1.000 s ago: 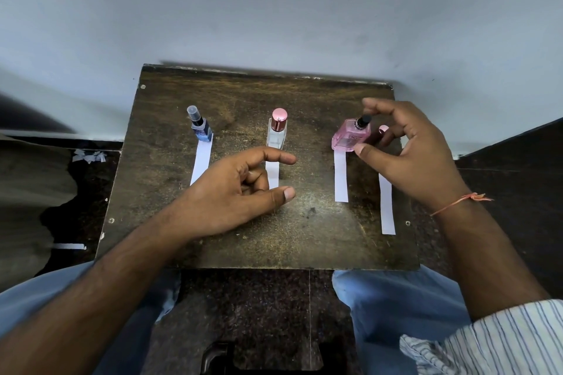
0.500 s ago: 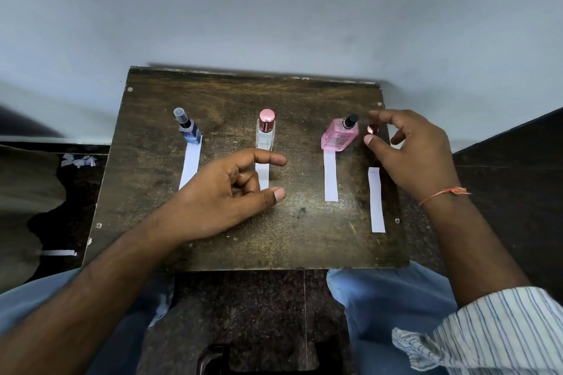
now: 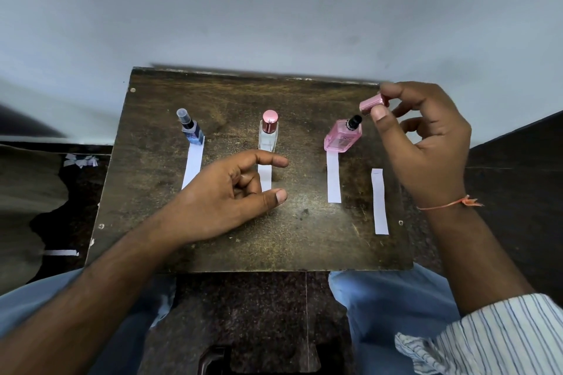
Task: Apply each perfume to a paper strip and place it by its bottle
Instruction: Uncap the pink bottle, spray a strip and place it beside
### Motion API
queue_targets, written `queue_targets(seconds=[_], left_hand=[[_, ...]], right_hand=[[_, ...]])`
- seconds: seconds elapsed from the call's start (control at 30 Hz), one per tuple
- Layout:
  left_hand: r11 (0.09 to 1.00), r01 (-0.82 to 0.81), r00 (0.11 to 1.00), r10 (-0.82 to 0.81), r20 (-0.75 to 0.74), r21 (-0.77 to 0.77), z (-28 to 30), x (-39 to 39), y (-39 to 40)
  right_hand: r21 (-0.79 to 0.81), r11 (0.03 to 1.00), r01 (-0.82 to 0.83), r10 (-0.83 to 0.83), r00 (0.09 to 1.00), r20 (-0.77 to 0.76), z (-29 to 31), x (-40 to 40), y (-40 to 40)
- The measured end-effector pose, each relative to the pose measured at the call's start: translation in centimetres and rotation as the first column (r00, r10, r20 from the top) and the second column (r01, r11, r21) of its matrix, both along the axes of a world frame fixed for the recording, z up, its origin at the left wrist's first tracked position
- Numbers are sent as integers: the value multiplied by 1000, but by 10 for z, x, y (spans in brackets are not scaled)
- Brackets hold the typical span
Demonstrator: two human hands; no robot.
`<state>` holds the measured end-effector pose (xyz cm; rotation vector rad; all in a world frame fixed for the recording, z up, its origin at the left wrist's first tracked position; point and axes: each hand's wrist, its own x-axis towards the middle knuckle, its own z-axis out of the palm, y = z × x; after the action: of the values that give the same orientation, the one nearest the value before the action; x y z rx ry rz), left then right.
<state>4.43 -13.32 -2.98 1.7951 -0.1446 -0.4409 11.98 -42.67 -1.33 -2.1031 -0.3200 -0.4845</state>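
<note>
My right hand pinches the pink cap above the pink bottle to close it. My left hand rests half open, holding nothing.

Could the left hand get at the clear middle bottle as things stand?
Probably yes: the left hand is open and empty, its forefinger just short of the clear bottle, with only that bottle's paper strip lying flat between them.

The right hand pinches a pink cap just above the uncapped pink bottle. The left hand rests half-curled on the wooden board, partly covering the middle strip.
</note>
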Motion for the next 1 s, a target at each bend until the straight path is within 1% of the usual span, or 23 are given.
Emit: queue_targets(seconds=[0.17, 0.3, 0.53, 0.77, 0.87, 1.0], left_hand=[[1000, 2, 1000, -2, 3, -3, 0, 0, 0], [1000, 4, 1000, -4, 9, -2, -2, 0, 0], [1000, 8, 1000, -7, 9, -2, -2, 0, 0], [1000, 0, 1000, 0, -3, -10, -1, 0, 0], [1000, 3, 1000, -3, -4, -8, 0, 0, 0], [1000, 4, 1000, -4, 2, -4, 2, 1, 0]], right_hand=[[-96, 992, -83, 86, 996, 23, -2, -1, 0], [-132, 985, -113, 116, 993, 21, -3, 0, 1], [-177, 975, -131, 132, 991, -5, -6, 1, 1], [-182, 976, -119, 116, 993, -28, -7, 1, 1], [-194, 971, -139, 127, 989, -72, -5, 1, -3], [-227, 957, -180, 130, 967, -220, 1, 4, -19]])
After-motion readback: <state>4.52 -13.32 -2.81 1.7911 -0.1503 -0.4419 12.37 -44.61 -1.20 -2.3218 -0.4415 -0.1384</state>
